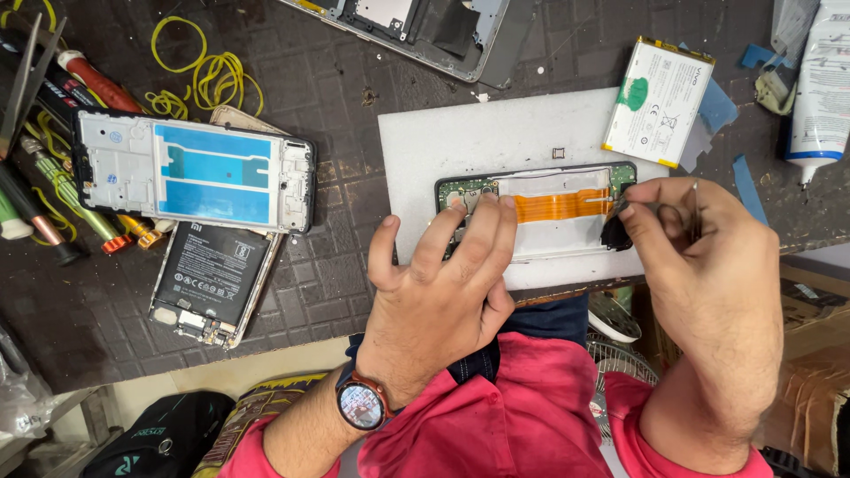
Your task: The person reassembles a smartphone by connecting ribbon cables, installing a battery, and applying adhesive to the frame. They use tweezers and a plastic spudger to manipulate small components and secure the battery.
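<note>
Fingers of the left hand (pixel 443 283) lie spread and flat on an opened phone (pixel 536 212), pressing it onto a white board (pixel 496 142) at centre frame; its orange flex cable (pixel 562 205) runs lengthwise. The right hand (pixel 708 265), at the phone's right end, has its grip pinched on thin tweezers (pixel 693 208), beside a small black part (pixel 615 228). A loose white battery (pixel 658 99) lies at upper right. At left on the dark desk (pixel 336 88) sit a phone frame (pixel 195 170) and screwdrivers (pixel 62 177).
</note>
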